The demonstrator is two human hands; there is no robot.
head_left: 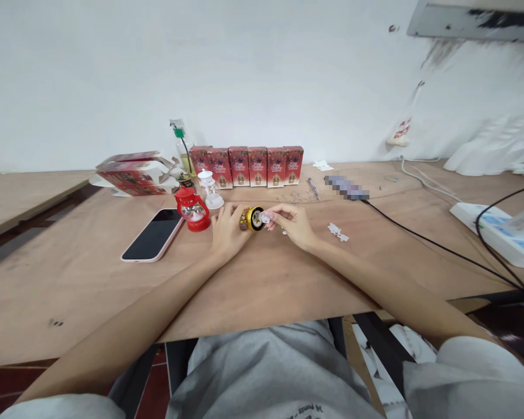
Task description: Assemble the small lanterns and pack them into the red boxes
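Note:
My left hand (227,231) is closed round a small gold toy lantern (252,219), held on its side just above the wooden table (262,279). My right hand (290,224) pinches a small white piece (264,218) at the lantern's open end. A red toy lantern (193,210) and a white one (210,190) stand upright just left of my left hand. A few tiny parts lie on the table by my right hand.
A pink-cased phone (153,234) lies face up at the left. A row of red boxes (247,166) stands at the back, with opened boxes (133,173) to their left. White plastic bits (338,232), a screwdriver (313,187), a black cable (436,247) and a power strip (498,233) lie at the right.

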